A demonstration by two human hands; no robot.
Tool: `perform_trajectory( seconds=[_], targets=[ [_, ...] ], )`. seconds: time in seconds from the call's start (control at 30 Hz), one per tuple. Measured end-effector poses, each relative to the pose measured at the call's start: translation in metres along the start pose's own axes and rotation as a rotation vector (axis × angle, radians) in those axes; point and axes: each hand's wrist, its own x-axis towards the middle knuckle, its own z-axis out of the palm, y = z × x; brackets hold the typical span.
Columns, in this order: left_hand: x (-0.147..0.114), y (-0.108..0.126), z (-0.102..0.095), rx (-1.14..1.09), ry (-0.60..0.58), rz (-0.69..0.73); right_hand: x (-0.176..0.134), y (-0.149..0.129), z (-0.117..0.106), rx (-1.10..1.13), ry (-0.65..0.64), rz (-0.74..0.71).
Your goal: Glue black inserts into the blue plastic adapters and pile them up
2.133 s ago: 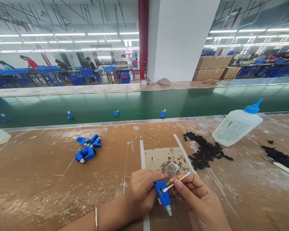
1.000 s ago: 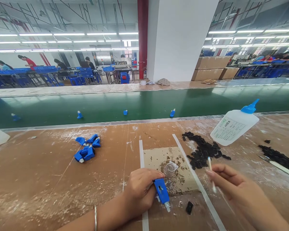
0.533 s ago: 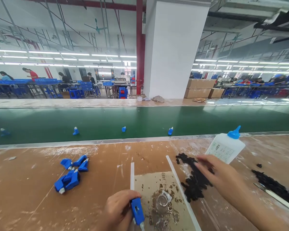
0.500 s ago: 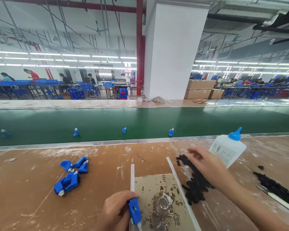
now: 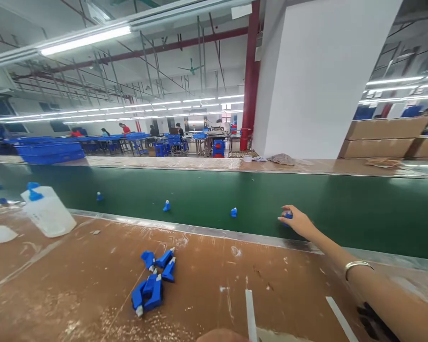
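Over the green conveyor belt [image 5: 199, 190], my right hand [image 5: 299, 222] has its thumb and fingers closed around a small blue plastic part [image 5: 288, 214]. More blue parts stand spaced along the belt, the nearest one [image 5: 234, 212] to the left of this hand. Only a sliver of my left hand [image 5: 223, 335] shows at the bottom edge, its fingers hidden below the frame. A pile of blue parts with whitish tips [image 5: 153, 289] lies on the brown tabletop [image 5: 207, 275], left of my left hand.
At the left stand a white bottle with a blue cap [image 5: 50, 216] and a smaller white bottle [image 5: 2, 232]. Blue bins [image 5: 50, 151] sit beyond the belt. White strips [image 5: 250, 313] mark the work spot. Black pieces [image 5: 369, 323] lie partly under my right forearm.
The view has turned left. My right hand has gone from beside the black pieces to the belt, onto a blue part. My left hand, earlier holding a blue part, is mostly out of frame.
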Motion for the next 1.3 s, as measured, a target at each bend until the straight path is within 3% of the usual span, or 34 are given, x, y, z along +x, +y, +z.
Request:
perform_trajectory(
  seconds=[0.17,0.23,0.33,0.43,0.53,0.6,0.7,0.83,1.0,1.13,1.3],
  targets=[
    [0.003,-0.018,0.016,0.005,-0.053,0.022,0.017,-0.089,0.076,0.073,-0.132,-0.291],
    [-0.005,-0.017,0.007,-0.002,-0.074,0.035,0.019,-0.11,0.094,0.069,-0.152,-0.323],
    [-0.017,-0.002,-0.016,-0.034,-0.081,0.079,0.018,-0.121,0.101,0.051,-0.16,-0.312],
    [-0.018,0.021,-0.028,-0.121,0.037,0.184,0.006,-0.121,0.092,0.053,-0.174,-0.327],
    [-0.01,0.039,-0.024,-0.18,0.265,0.247,-0.024,-0.127,0.079,0.075,-0.223,-0.399],
    [-0.005,0.046,-0.02,-0.179,0.344,0.256,-0.05,-0.134,0.071,0.096,-0.265,-0.461],
    [-0.001,0.057,-0.025,-0.155,0.312,0.258,-0.093,-0.145,0.06,0.142,-0.338,-0.556],
    [-0.001,0.075,-0.046,-0.085,0.189,0.238,-0.138,-0.155,0.042,0.229,-0.443,-0.631],
    [-0.001,0.088,-0.057,-0.078,0.184,0.265,-0.192,-0.154,-0.003,0.386,-0.429,-0.436],
    [-0.003,0.092,-0.054,-0.107,0.199,0.218,-0.249,-0.148,-0.038,0.461,-0.509,-0.333],
    [-0.01,0.1,-0.05,-0.157,0.193,0.27,-0.293,-0.15,-0.043,0.503,-0.466,-0.247]
  ],
)
